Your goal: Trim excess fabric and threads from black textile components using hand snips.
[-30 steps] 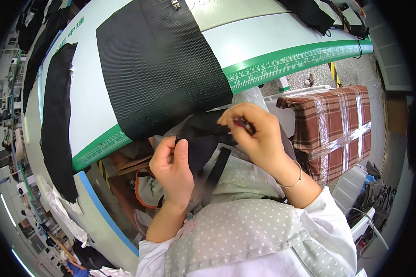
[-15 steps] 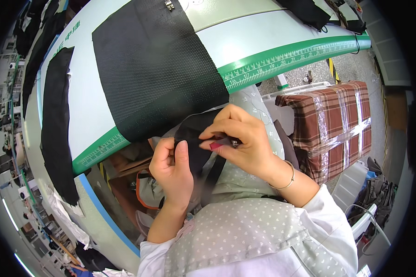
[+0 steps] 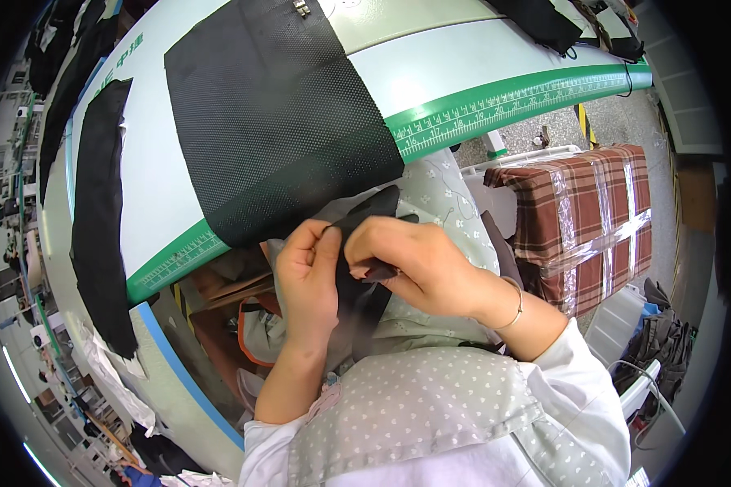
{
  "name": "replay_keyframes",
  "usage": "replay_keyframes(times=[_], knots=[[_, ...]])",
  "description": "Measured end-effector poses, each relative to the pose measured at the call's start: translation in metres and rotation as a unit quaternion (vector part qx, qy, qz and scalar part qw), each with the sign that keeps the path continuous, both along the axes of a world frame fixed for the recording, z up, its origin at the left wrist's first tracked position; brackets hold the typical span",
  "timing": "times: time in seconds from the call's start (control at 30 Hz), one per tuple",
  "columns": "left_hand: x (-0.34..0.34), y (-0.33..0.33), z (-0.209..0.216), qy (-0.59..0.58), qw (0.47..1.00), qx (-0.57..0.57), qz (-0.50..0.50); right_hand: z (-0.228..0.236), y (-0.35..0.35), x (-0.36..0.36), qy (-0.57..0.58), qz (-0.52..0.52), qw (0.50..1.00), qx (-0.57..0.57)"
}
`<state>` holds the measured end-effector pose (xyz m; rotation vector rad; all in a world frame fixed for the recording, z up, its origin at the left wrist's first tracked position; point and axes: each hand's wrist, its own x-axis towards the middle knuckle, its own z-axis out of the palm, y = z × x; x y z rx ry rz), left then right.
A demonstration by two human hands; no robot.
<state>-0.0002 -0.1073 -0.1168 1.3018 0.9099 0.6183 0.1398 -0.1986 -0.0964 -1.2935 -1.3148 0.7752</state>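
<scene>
My left hand (image 3: 309,268) is closed, thumb and finger pinching the edge of a black fabric piece (image 3: 364,312) over my lap. Close beside it, my right hand (image 3: 418,264) is curled with its fingertips at the same fabric. Within the right palm is a small dark tool (image 3: 377,271), mostly covered by the fingers, so its exact kind is unclear. The fabric hangs between the two hands and spreads behind them toward the table edge. Just beyond lies a large black textured mesh panel (image 3: 276,114), draped over the table's front edge; neither hand visibly holds it.
The white sewing table (image 3: 455,77) has a green ruler edge (image 3: 512,105). A long black strip (image 3: 99,219) lies on its left, and dark pieces (image 3: 540,24) lie at the far right. A plaid-covered, taped box (image 3: 581,227) stands to the right. An orange-trimmed bag (image 3: 260,333) sits below the table.
The right hand has turned over and come closer to the left, its fingers curling downward. My left hand has risen slightly. The black fabric has shifted, and the tool's red part is less visible.
</scene>
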Motion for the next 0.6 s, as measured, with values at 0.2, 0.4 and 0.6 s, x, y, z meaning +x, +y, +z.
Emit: replay_keyframes(times=[0.2,0.4,0.6], knots=[[-0.005,0.016,0.083,-0.051,0.955,0.243,0.161,-0.083,-0.092,-0.010,-0.070,-0.104,0.980,-0.155],[0.011,0.032,0.059,-0.076,0.991,0.106,-0.010,0.010,-0.017,0.039,0.042,-0.142,0.983,0.106],[0.016,0.025,0.046,-0.123,0.991,-0.044,-0.023,0.004,0.002,0.014,0.248,-0.061,0.965,-0.064]])
